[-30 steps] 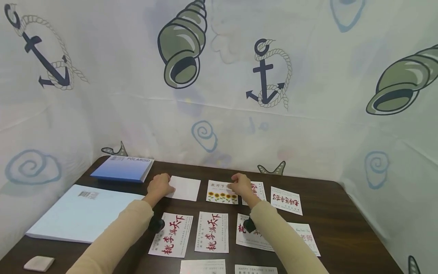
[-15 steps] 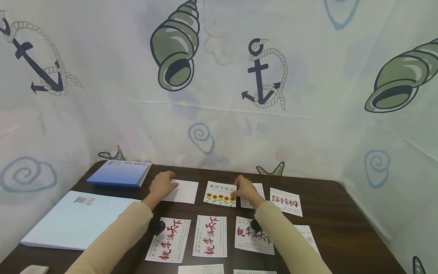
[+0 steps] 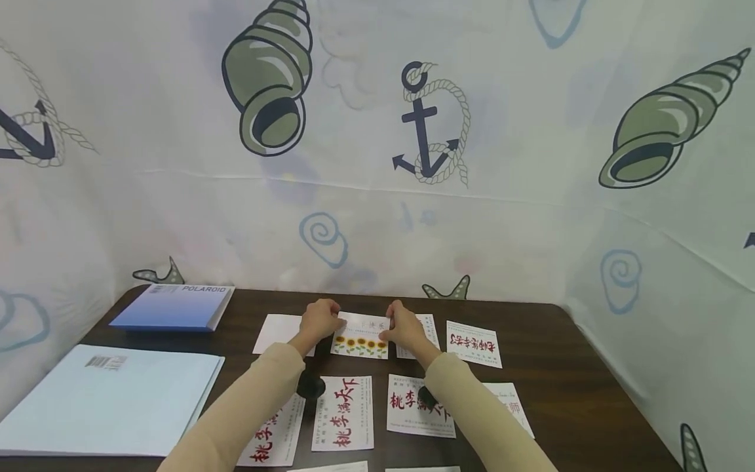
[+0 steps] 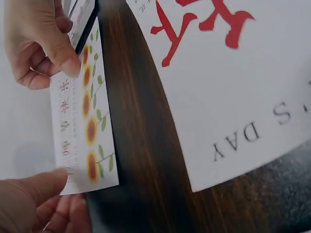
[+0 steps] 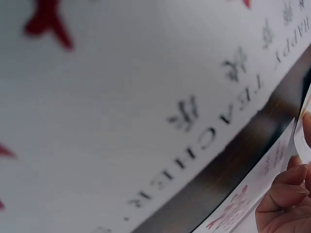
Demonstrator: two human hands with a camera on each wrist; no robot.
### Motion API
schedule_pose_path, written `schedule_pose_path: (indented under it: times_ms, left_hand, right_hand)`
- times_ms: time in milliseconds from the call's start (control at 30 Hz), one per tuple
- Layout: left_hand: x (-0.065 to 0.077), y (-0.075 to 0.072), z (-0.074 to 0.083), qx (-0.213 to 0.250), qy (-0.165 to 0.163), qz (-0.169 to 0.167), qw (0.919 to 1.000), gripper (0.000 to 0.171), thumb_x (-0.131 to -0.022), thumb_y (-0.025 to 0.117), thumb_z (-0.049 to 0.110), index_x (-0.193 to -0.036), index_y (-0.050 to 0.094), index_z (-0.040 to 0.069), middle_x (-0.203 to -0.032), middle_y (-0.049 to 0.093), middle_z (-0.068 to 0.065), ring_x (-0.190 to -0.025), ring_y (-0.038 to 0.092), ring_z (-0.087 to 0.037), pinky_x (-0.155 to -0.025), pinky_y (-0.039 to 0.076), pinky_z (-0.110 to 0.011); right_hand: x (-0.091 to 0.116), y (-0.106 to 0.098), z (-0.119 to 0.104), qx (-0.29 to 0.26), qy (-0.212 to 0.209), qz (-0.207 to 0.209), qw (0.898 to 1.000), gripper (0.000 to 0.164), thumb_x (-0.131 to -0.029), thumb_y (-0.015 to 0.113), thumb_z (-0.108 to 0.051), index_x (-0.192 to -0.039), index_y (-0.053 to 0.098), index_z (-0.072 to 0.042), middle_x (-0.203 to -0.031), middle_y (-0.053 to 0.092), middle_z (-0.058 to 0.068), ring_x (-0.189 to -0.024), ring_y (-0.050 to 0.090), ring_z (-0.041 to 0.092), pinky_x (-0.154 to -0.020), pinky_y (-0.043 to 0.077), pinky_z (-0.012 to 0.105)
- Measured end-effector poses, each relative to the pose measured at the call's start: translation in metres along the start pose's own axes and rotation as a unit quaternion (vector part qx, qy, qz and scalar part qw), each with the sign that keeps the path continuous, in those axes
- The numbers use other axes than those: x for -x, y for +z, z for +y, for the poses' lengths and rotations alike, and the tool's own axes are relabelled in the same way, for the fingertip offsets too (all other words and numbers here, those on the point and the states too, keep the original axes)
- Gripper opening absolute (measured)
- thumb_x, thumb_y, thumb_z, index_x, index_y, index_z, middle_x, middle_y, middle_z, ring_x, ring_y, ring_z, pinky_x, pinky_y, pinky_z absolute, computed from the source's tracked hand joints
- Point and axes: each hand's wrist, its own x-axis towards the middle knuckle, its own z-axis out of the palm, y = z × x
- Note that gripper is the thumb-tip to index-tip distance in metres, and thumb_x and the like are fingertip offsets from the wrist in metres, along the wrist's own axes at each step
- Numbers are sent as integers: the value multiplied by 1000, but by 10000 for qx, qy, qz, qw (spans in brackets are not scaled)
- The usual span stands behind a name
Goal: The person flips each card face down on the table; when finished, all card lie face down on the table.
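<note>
A postcard with a row of sunflowers (image 3: pixel 361 335) is held between my two hands at the back of the table. My left hand (image 3: pixel 319 322) pinches its left edge; in the left wrist view the thumb lies on top of the card (image 4: pixel 99 145) with fingers underneath. At the opposite edge my right hand (image 3: pixel 406 328) pinches the card, its thumb on the printed face. Beside the left hand lies a blank white card (image 3: pixel 276 332). Partly covered by the right hand is a card with red writing (image 3: pixel 428 328). In the right wrist view the right hand (image 5: pixel 284 199) shows only in part.
Several cards with red characters, such as the upright card (image 3: pixel 343 414) and the sideways card (image 3: pixel 420 419), lie nearer on the dark table (image 3: pixel 566 400). A blue POLAROID box (image 3: pixel 171 308) and a large pale-blue album (image 3: pixel 118 400) occupy the left side. A patterned cloth hangs behind.
My left hand has moved right from the blank card to the sunflower card and now pinches it. The right hand stays at that card's right edge. The head view has turned slightly right.
</note>
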Motion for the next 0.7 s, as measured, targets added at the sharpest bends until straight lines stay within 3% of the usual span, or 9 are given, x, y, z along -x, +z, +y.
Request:
schedule_pose_path:
  times_ms: [167, 267, 433, 567, 700]
  left_hand:
    - [0, -4, -2, 118, -25, 200, 9997, 21, -80, 71, 13, -97, 66, 3, -89, 66, -11, -81, 61, -24, -71, 49, -39]
    - [-1, -9, -3, 145, 17, 206, 9997, 20, -79, 71, 13, -96, 66, 3, -88, 67, -10, -81, 61, -25, -72, 48, -39]
    - [-1, -16, 1, 248, -42, 219, 9994, 19, -77, 70, 13, -93, 67, 4, -84, 67, -8, -76, 59, -21, -67, 45, -34]
    - [3, -19, 9, 772, -193, 128, 9967, 17, -76, 66, 10, -92, 65, 3, -84, 66, -8, -67, 63, -16, -60, 50, -25]
    - [10, -23, 18, 1554, -316, 65, 9873, 16, -79, 63, 8, -93, 64, 0, -84, 66, -10, -60, 63, -11, -58, 55, -25]
  right_hand:
    - [3, 4, -1, -47, -5, 259, 9997, 41, -75, 78, -11, -105, 50, -5, -76, 51, 4, -63, 43, 14, -58, 34, 27]
    - [9, 7, -9, -566, -88, 248, 9980, 34, -80, 74, -10, -107, 55, -2, -77, 52, 4, -64, 44, 13, -56, 36, 25]
    - [23, 19, -35, -1641, -548, -244, 9846, 28, -84, 69, -12, -106, 61, 4, -84, 61, 10, -71, 53, 10, -59, 45, 21]
    - [31, 29, -52, -1714, -650, -98, 9830, 38, -81, 74, -21, -105, 57, 4, -83, 60, 9, -68, 50, 8, -57, 42, 19]
    - [34, 32, -62, -1498, -725, 277, 9857, 36, -79, 72, -14, -104, 54, 3, -80, 60, 9, -64, 49, 9, -56, 41, 20]
